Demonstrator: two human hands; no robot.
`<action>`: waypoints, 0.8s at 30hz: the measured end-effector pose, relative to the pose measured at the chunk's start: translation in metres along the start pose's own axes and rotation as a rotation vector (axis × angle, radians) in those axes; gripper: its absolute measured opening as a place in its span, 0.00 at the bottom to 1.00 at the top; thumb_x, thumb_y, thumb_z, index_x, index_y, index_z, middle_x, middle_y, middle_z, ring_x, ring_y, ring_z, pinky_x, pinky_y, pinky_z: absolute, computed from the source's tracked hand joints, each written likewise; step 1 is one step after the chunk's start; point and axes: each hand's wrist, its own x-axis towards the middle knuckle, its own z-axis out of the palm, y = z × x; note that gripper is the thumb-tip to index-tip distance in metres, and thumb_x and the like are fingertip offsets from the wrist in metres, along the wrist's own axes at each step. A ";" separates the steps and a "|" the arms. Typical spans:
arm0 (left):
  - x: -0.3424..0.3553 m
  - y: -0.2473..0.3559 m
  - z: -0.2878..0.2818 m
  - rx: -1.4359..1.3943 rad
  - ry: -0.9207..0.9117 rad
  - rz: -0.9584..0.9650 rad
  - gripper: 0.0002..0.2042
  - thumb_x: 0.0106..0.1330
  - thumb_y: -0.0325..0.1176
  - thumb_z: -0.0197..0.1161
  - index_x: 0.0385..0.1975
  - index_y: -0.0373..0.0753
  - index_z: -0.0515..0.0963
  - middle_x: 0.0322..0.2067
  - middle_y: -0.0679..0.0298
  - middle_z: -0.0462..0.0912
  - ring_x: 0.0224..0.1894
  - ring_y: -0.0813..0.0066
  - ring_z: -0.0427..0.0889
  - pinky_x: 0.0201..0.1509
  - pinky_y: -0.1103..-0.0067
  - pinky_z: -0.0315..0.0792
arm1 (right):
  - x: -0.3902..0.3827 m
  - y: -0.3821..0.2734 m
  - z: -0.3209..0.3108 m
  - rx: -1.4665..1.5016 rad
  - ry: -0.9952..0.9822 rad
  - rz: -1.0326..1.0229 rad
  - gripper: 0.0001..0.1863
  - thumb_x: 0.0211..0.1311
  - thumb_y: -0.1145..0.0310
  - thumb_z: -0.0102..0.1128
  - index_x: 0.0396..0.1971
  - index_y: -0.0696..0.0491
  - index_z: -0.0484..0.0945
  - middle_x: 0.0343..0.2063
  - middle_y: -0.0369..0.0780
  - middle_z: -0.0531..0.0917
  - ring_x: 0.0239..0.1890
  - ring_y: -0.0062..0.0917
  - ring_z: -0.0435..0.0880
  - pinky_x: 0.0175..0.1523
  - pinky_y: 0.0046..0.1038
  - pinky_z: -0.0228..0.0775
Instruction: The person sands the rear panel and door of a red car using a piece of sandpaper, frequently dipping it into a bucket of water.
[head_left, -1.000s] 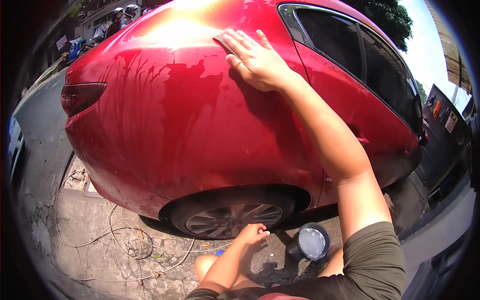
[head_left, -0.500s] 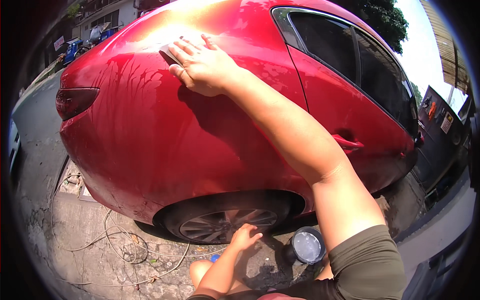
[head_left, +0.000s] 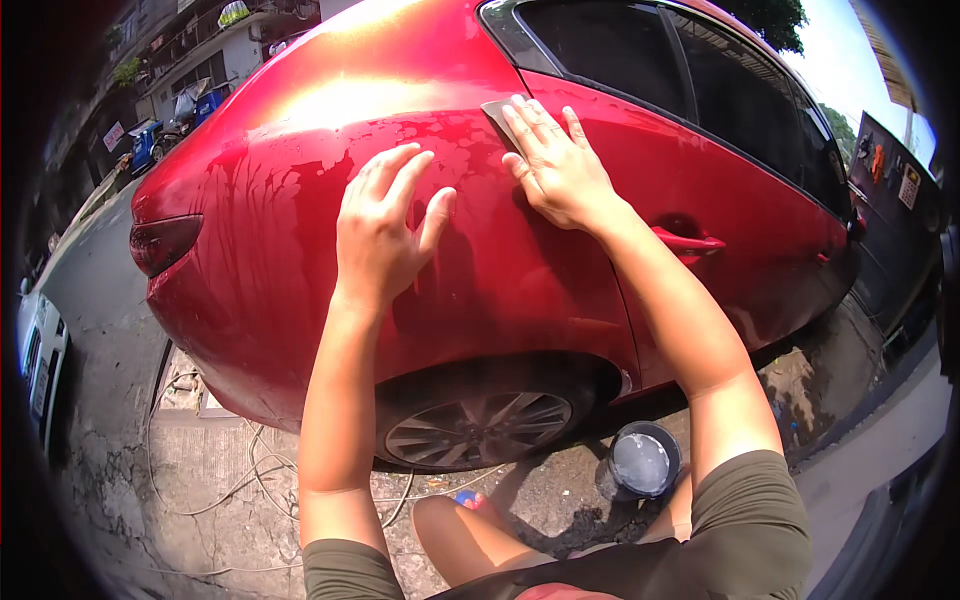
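1. Right hand (head_left: 560, 180), head view: laid flat, fingers nearly straight, over a thin greyish sheet (head_left: 496, 116) on the red car (head_left: 270, 285), just beside the rear door seam
2. Left hand (head_left: 375, 240): raised before the rear panel, fingers apart and slightly bent; I cannot tell whether it touches the paint
3. Paint: wet, streaked below a bright glare
4. Ground: dark bucket (head_left: 608, 482) of cloudy liquid near the rear wheel (head_left: 480, 427); pale hose (head_left: 258, 472) on cracked concrete
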 end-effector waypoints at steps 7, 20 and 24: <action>0.069 -0.056 0.047 0.170 -0.319 0.205 0.34 0.73 0.56 0.61 0.72 0.43 0.69 0.73 0.57 0.69 0.76 0.57 0.65 0.80 0.58 0.56 | 0.027 0.010 -0.009 -0.019 -0.079 -0.028 0.33 0.83 0.50 0.35 0.78 0.55 0.57 0.78 0.47 0.59 0.81 0.37 0.55 0.83 0.50 0.38; -0.003 -0.205 -0.039 0.219 0.284 -0.610 0.30 0.78 0.47 0.43 0.75 0.36 0.63 0.73 0.47 0.68 0.77 0.50 0.62 0.82 0.59 0.49 | 0.252 -0.209 0.040 0.203 -0.176 -0.542 0.36 0.83 0.44 0.30 0.78 0.54 0.57 0.79 0.46 0.58 0.82 0.37 0.50 0.84 0.46 0.37; -0.016 -0.219 -0.048 0.328 0.243 -0.579 0.29 0.78 0.47 0.43 0.72 0.35 0.66 0.73 0.47 0.67 0.78 0.47 0.60 0.82 0.56 0.49 | 0.215 -0.145 0.034 0.201 -0.221 -0.572 0.36 0.84 0.45 0.29 0.80 0.51 0.52 0.81 0.43 0.53 0.83 0.33 0.48 0.85 0.46 0.30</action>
